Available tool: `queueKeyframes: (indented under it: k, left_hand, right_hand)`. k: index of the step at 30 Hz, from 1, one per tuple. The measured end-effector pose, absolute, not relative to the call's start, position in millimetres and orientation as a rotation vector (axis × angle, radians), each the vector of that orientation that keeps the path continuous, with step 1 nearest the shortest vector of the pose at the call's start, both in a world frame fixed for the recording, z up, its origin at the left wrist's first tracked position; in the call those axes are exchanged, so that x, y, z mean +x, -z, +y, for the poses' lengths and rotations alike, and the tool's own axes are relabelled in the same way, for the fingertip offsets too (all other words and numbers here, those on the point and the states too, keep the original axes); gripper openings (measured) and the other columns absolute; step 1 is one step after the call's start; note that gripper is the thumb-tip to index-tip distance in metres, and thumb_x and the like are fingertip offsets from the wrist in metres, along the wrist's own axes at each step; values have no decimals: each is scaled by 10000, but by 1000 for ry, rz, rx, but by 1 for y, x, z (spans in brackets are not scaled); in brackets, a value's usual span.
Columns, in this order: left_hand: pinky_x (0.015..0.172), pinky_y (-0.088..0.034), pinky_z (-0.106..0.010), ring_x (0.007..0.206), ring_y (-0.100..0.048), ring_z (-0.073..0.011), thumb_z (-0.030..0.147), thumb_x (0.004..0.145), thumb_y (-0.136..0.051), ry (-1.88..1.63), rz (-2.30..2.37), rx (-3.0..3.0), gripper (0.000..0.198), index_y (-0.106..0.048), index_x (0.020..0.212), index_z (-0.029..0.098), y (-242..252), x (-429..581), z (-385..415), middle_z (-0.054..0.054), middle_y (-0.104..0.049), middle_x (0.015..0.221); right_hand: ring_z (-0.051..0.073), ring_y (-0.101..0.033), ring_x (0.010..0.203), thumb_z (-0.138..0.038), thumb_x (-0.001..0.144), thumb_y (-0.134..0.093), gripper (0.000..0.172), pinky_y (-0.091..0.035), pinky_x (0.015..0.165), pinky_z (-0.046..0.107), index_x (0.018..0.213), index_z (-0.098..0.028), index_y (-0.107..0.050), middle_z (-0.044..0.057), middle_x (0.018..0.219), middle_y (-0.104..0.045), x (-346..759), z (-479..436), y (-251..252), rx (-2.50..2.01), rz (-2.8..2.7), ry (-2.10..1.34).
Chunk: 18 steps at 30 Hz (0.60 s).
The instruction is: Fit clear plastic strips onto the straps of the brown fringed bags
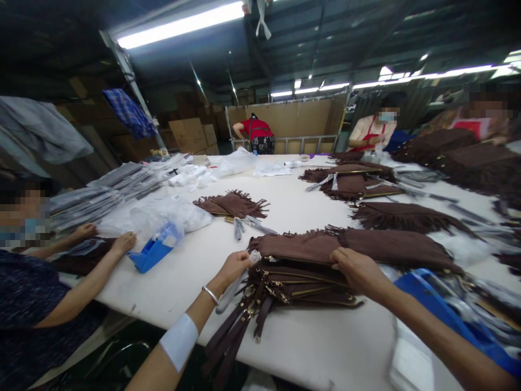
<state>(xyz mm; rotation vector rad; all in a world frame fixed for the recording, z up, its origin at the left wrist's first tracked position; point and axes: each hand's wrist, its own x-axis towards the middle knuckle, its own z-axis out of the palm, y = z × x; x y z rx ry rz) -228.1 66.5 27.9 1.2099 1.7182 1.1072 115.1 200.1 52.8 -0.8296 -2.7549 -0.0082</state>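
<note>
A stack of brown fringed suede bags point(309, 271) lies on the white table point(325, 347) in front of me, with straps hanging over the near edge. My left hand point(235, 267) is closed at the stack's left end, pinching a small pale strip beside the top bag. My right hand point(355, 267) rests on the top bag's right part, fingers curled over its edge. I wear a silver bracelet and a white patch on the left forearm.
A seated person at left rests both hands point(122, 241) near a blue tape dispenser point(151, 254) and plastic bags. More brown fringed bags point(232, 205) lie across the table; grey packets are stacked far left. A blue tray point(451, 315) sits at my right. Other people work at the far side.
</note>
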Motion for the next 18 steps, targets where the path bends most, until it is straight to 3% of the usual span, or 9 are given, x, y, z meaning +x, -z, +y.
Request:
queueKeyframes:
  k: [5,8,10,13,18]
  left_hand:
    - [717,-443,-290,723,-572,-180,307,716,-571,-1189,1455,1102,146,-605,716,165,-92,-212,46,-26,-626,716]
    - [857,-464,-360,902,-615,-243,246,723,-560,-1261,1080,816,239,-676,905,142,-104,-190,23,-96,-680,903]
    - [881,-472,-378,896,-621,-245,202,696,-557,-1334,950,617,285,-693,937,128,-92,-176,9,-106,-680,903]
    - [878,-492,-376,790,-614,-196,139,659,-545,-1443,879,391,224,-697,824,132,-56,-160,-7,-68,-657,796]
    - [832,-512,-354,786,-613,-183,114,692,-536,-1494,893,320,225,-672,868,142,-22,-146,-25,-58,-657,856]
  right_hand:
    - [203,-577,829,-249,919,-466,112,-406,711,294,926,-210,-571,63,888,-619,136,201,-73,-867,-2574,44]
    - [206,-586,833,-269,929,-453,139,-418,701,299,964,-212,-574,70,922,-623,143,189,-70,-933,-2520,9]
    - [225,-590,848,-270,933,-439,165,-430,707,318,981,-210,-586,86,949,-628,142,172,-62,-972,-2516,-25]
    - [275,-580,976,-252,933,-428,207,-434,828,382,1023,-221,-612,113,1060,-632,130,127,-49,-995,-2455,-135]
    - [265,-616,986,-298,899,-530,243,-464,861,371,1124,-286,-624,73,1067,-676,84,39,-15,-911,-2247,-871]
